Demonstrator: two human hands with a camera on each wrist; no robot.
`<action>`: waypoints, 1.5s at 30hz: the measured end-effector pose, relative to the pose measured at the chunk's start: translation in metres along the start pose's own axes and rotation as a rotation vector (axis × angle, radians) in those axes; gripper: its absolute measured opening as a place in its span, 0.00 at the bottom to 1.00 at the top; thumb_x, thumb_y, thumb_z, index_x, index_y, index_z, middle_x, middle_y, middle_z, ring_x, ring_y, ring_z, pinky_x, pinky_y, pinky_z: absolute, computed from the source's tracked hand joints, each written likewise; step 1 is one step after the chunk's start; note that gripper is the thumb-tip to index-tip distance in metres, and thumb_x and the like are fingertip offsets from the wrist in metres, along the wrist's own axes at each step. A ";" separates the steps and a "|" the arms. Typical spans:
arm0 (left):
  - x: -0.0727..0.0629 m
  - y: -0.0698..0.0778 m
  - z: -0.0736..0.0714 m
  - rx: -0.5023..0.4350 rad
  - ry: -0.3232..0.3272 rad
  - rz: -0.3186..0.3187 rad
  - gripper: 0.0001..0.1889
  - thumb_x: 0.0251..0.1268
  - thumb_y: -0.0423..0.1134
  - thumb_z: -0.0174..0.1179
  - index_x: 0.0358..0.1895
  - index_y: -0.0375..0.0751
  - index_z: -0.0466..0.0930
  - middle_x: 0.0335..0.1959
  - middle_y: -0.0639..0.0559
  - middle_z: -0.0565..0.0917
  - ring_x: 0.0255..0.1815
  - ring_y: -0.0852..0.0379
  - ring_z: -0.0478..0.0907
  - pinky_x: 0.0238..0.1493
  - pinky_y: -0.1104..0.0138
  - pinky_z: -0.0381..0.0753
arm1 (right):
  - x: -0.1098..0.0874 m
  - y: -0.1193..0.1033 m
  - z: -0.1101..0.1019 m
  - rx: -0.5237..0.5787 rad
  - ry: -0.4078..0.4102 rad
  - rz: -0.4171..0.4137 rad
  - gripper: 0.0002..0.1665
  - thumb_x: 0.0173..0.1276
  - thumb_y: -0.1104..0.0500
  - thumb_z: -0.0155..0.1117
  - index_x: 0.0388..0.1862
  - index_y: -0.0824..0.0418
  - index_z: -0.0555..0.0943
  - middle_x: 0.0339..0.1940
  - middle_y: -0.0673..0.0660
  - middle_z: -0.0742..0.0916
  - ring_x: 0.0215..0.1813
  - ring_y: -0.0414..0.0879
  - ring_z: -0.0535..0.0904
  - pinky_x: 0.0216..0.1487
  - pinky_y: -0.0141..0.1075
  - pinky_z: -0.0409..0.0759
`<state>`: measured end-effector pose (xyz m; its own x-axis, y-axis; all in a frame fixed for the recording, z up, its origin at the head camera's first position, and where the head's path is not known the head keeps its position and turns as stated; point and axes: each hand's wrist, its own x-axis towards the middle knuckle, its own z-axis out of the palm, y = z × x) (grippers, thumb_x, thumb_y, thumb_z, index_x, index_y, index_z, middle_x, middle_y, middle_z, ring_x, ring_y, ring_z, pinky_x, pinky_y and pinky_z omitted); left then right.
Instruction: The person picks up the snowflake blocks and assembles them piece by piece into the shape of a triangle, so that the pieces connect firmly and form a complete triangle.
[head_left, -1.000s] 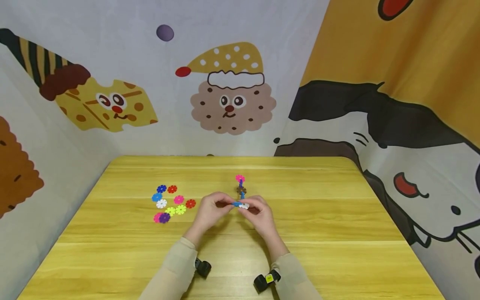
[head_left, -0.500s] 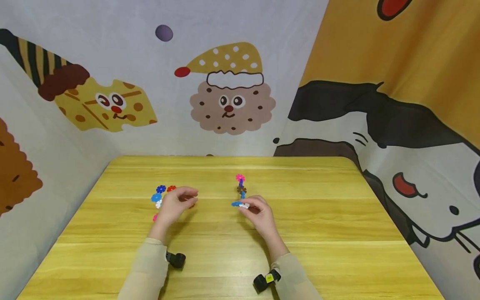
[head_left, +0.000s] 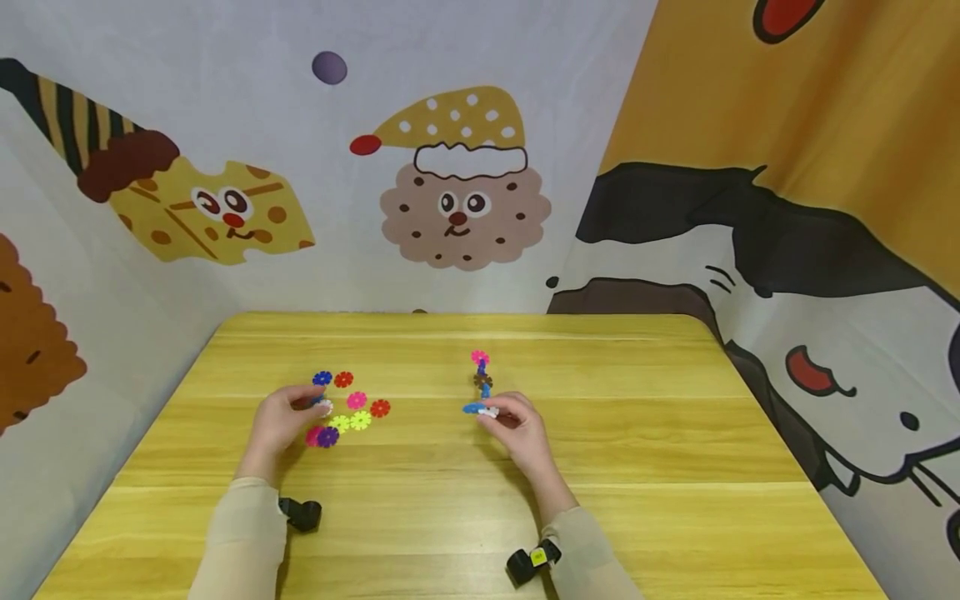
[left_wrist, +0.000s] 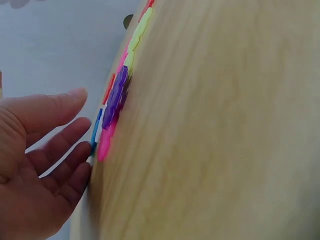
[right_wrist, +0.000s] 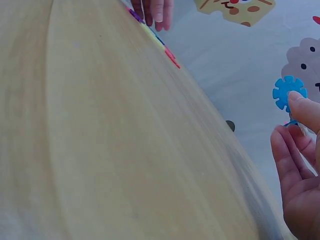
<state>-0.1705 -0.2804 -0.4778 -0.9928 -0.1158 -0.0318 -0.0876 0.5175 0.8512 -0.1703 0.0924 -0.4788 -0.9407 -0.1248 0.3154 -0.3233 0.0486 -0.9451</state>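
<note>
Cartoon curtain behind a wood-grain desk, and the left hand is clearly the closer one to the loose blue disc, which sits right at its fingertips, thumb spread wide. Right hand pinches the near end of the disc chain, long axis pointing away toward the desk's far edge

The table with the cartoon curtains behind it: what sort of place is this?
Possibly an indoor play corner: cartoon-printed curtains hang behind a wood-grained table bearing small, colourful notched discs.
</note>
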 end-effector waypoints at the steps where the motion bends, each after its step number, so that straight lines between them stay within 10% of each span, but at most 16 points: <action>1: 0.000 -0.002 -0.001 0.012 -0.006 -0.003 0.23 0.67 0.34 0.65 0.62 0.28 0.75 0.56 0.30 0.76 0.54 0.38 0.76 0.48 0.60 0.83 | 0.000 0.000 0.000 0.001 -0.002 -0.001 0.13 0.59 0.73 0.72 0.43 0.73 0.84 0.44 0.65 0.82 0.43 0.46 0.80 0.48 0.36 0.82; 21: 0.008 -0.015 -0.001 0.203 -0.012 0.074 0.14 0.60 0.34 0.70 0.47 0.30 0.83 0.49 0.33 0.76 0.47 0.40 0.73 0.48 0.49 0.74 | 0.000 0.000 0.000 0.027 -0.009 -0.016 0.12 0.60 0.73 0.71 0.43 0.75 0.83 0.44 0.69 0.81 0.41 0.43 0.78 0.45 0.31 0.81; 45: 0.007 -0.020 0.000 0.200 0.004 0.094 0.14 0.60 0.34 0.70 0.46 0.30 0.81 0.46 0.35 0.79 0.45 0.41 0.74 0.47 0.51 0.74 | -0.002 0.000 -0.002 0.022 0.006 -0.001 0.12 0.60 0.73 0.71 0.43 0.74 0.84 0.44 0.68 0.81 0.41 0.42 0.78 0.46 0.31 0.81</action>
<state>-0.1759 -0.2913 -0.4948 -0.9970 -0.0623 0.0456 -0.0094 0.6839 0.7295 -0.1689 0.0942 -0.4789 -0.9412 -0.1187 0.3164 -0.3216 0.0266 -0.9465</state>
